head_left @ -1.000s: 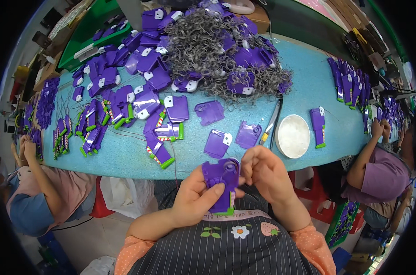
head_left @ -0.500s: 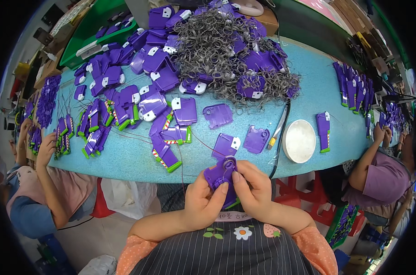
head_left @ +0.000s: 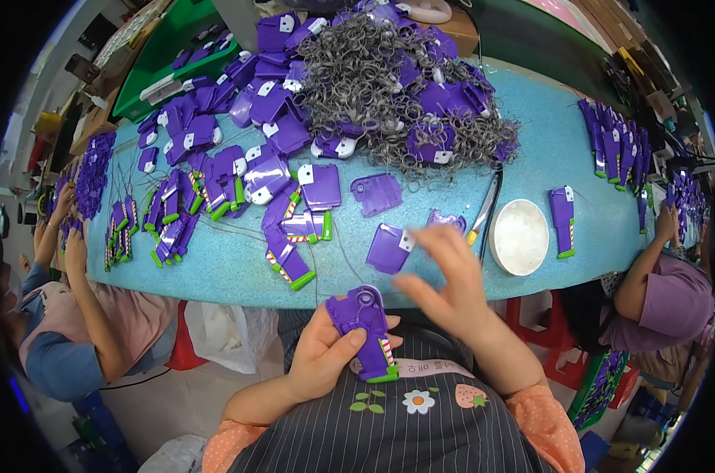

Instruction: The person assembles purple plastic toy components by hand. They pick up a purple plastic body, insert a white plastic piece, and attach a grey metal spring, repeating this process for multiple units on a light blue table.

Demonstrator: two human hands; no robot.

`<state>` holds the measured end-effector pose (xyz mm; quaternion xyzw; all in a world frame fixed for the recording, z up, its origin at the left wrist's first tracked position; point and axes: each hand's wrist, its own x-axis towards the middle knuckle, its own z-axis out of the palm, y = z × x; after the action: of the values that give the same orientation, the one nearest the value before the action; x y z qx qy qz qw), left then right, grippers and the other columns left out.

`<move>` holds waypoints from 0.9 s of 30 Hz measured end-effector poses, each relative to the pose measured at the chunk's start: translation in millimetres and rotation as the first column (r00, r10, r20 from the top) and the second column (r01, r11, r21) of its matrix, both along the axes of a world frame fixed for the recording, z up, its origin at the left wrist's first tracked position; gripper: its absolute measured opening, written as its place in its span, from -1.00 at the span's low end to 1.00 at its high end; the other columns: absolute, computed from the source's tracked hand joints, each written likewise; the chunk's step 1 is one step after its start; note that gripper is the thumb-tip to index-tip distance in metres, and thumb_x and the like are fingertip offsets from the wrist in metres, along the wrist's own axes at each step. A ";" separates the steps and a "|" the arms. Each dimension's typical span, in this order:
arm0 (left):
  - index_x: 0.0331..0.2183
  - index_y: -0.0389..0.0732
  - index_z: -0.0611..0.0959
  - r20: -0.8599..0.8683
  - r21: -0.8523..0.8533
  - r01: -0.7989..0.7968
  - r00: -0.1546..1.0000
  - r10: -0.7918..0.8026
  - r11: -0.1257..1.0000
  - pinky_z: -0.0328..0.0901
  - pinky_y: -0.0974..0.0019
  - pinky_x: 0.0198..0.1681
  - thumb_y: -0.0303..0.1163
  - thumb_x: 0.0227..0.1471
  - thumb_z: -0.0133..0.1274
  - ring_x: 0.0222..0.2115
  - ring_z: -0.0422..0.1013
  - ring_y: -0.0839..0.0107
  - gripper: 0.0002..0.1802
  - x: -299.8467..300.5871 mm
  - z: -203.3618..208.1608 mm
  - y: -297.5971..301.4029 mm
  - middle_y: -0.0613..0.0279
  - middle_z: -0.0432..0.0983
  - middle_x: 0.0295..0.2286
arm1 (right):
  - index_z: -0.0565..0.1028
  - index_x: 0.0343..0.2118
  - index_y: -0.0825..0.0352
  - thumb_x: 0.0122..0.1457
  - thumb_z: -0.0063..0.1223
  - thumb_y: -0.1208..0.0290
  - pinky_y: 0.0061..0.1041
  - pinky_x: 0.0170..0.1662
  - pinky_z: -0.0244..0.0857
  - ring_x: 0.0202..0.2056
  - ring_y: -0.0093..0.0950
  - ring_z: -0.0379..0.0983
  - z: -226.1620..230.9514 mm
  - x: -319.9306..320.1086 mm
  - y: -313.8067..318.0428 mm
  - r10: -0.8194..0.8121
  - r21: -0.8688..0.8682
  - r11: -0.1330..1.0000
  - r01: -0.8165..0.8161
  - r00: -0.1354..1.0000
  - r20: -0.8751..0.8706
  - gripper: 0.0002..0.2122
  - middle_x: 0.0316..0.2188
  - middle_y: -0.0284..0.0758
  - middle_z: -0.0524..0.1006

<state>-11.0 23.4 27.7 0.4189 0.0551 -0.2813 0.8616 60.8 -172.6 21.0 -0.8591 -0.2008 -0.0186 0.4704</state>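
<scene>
My left hand (head_left: 320, 361) grips a purple plastic casing (head_left: 367, 325) in front of my apron. The casing has a round hub at its upper end and a green tip with red-and-white stripes at its lower end. My right hand (head_left: 456, 288) is off it, raised at the table's front edge, fingers apart and slightly blurred. Just beyond those fingers lies a purple shell with a white corner (head_left: 387, 249). A second, open purple shell (head_left: 448, 217) is partly hidden by them. Farther back rests another open purple shell (head_left: 376, 194).
A white bowl (head_left: 519, 236) and a yellow-ended tool (head_left: 481, 217) lie to the right, near a single striped casing (head_left: 562, 222). Tangled grey wire rings (head_left: 357, 79) and purple shells heap at the back. Green-tipped casings (head_left: 289, 264) spread leftward. People work at both sides.
My right hand has let go of the casing and moved up and right toward the loose shells. My left hand has lowered the casing slightly, showing its striped green end.
</scene>
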 end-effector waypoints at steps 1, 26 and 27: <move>0.03 -0.30 0.16 -0.063 -0.012 0.020 0.998 -0.021 1.000 0.34 0.17 -0.08 -0.54 0.15 -0.23 -0.13 0.41 0.14 -0.60 -1.0 1.3 0.3 -0.09 0.36 -0.11 | 0.42 -0.24 0.41 -0.12 0.22 0.40 -0.45 -0.29 0.23 -0.30 -0.36 0.34 -1.6 9.6 3.7 -0.057 -0.223 0.971 0.089 0.988 0.146 -0.65 -0.29 -0.23 0.41; 0.08 -0.32 0.11 0.009 0.092 0.369 0.929 -0.371 0.925 0.26 0.31 0.01 -0.65 0.06 -0.19 -0.05 0.33 0.35 -0.46 13.4 -7.4 -12.5 0.07 0.25 -0.04 | 0.47 -0.24 0.37 0.00 0.15 0.58 -0.78 -0.59 0.14 -0.62 -0.79 0.24 7.9 -34.4 -11.3 0.159 0.366 0.929 0.051 0.839 -0.520 -0.78 -0.20 -0.27 0.41; 0.08 -0.32 0.13 0.036 0.102 0.364 0.929 -0.369 0.926 0.26 0.33 -0.01 -0.61 0.08 -0.18 -0.05 0.33 0.37 -0.49 13.5 -5.2 -12.8 0.08 0.26 -0.05 | 0.48 -0.24 0.36 -0.01 0.15 0.57 -0.78 -0.59 0.14 -0.61 -0.79 0.24 11.4 -34.4 -12.1 0.146 0.343 0.938 0.043 0.851 -0.505 -0.78 -0.21 -0.28 0.42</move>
<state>2.4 10.6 22.5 0.4692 -0.0346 -0.4230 0.7745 26.5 -184.7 32.4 -0.7309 -0.0823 0.1937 0.6493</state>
